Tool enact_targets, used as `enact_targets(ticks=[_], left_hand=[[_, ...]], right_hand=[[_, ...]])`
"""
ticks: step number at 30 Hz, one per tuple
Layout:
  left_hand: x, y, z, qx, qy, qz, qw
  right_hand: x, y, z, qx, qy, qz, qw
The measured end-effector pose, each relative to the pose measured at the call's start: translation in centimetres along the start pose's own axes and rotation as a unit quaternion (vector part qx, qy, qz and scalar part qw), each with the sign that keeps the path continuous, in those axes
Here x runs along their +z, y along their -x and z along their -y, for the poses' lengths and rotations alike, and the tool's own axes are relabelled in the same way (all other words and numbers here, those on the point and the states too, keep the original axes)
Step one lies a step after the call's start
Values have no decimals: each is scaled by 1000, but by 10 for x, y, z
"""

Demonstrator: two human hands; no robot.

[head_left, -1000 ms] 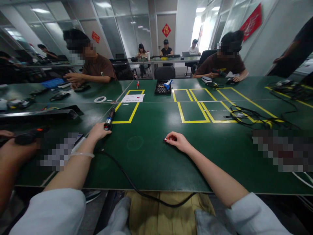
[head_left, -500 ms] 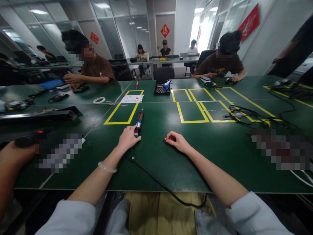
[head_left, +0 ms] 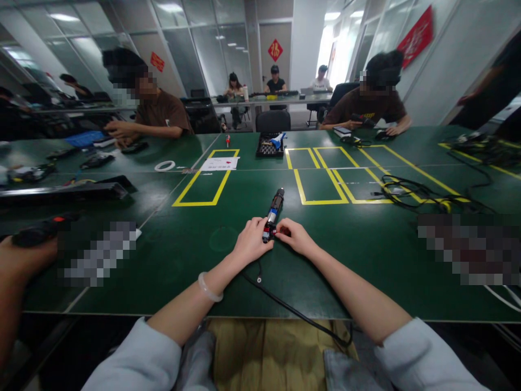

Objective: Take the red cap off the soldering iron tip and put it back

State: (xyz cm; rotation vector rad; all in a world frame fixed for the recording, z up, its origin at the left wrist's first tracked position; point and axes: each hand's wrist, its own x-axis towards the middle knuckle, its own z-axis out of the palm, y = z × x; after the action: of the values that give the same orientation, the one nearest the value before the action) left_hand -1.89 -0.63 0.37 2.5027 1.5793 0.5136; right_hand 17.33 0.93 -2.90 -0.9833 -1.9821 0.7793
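Observation:
A corded electric screwdriver (head_left: 274, 209), dark with silver and blue bands and a small red part at its rear, points away from me over the table. My left hand (head_left: 253, 239) is closed around its rear end. Just to the right, my right hand (head_left: 296, 235) pinches a small red piece (head_left: 275, 232) close against the tool's rear; whether the two touch I cannot tell. From beneath my left hand a black cable (head_left: 297, 310) runs down across the table edge towards my lap. A short thin lead with a ring terminal (head_left: 259, 280) hangs beside it.
Yellow tape outlines (head_left: 195, 204) mark the green table (head_left: 228, 293). Ahead lie a black tray (head_left: 264, 152) with a blue-white item, a white tape roll (head_left: 165, 166) and a red screwdriver (head_left: 228, 140). Coiled black cables (head_left: 401, 190) lie right. At left, a co-worker's hand (head_left: 32, 260) holds a dark tool.
My left hand has carried the electric screwdriver rightwards until its rear end is beside my right fingers. The cable and lead have shifted right with it. My right hand has hardly moved.

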Motion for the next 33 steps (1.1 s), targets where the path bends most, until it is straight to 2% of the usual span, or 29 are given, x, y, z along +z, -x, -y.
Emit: enact_targets(ticks=[8,13,18,22,27,33], left_hand=[[-1,3,-2,-3,-10,9,1000],[4,1,-7,-8,-54,-14,998],[8,-4,-14,-22,-104,-27,994],[3,-4,-10,-14,-132,-22,991],[-7,-1,12,-30,-141,-18,989],[-27,3,65,-86,-170,-8,982]], right_hand=[[-4,0,7,5,16,8,1000],[-4,2,14,7,23,-3,1000],[-5,4,12,20,-17,-6,1000],[-4,3,11,20,-28,-6,999],[-5,2,7,26,-6,-6,1000],[-7,2,4,27,1,3,1000]])
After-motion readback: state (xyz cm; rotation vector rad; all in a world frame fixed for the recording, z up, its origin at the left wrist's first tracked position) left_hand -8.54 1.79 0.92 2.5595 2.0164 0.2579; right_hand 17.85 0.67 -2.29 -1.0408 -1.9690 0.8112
